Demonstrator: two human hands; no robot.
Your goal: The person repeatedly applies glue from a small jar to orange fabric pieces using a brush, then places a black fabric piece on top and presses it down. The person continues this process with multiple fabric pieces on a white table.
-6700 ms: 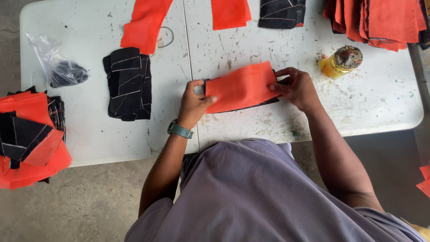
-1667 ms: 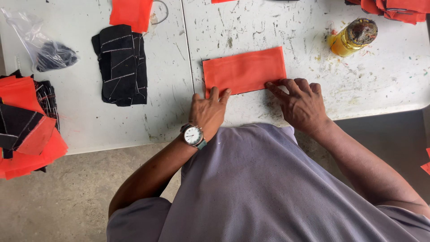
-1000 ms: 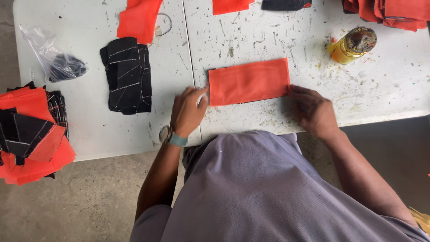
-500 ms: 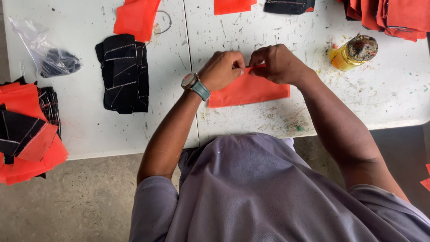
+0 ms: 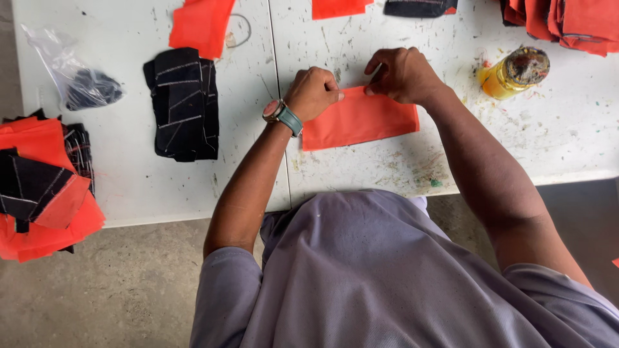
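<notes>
Overhead view of a person working at a scratched white folding table (image 5: 193, 187). A flat rectangular piece of orange fabric (image 5: 361, 122) lies on the table just in front of the person's body, with its far long edge lifted slightly between both hands. The left hand (image 5: 314, 92) is closed in a pinch on that edge near its left end; the right hand (image 5: 401, 74) is closed in a pinch on the same edge, just beside the left. A small yellow jar with a dirty lid (image 5: 514, 72) stands near the right hand, apart from the fabric. A stack of black stitched fabric pieces (image 5: 184, 103) lies well to the left.

Risks, as judged from this position: the two pinches sit close together, so the unheld right corner may sag or skew and any fold may come out crooked; a wide sweep of the right forearm could knock the jar and soil the fabric.
</notes>
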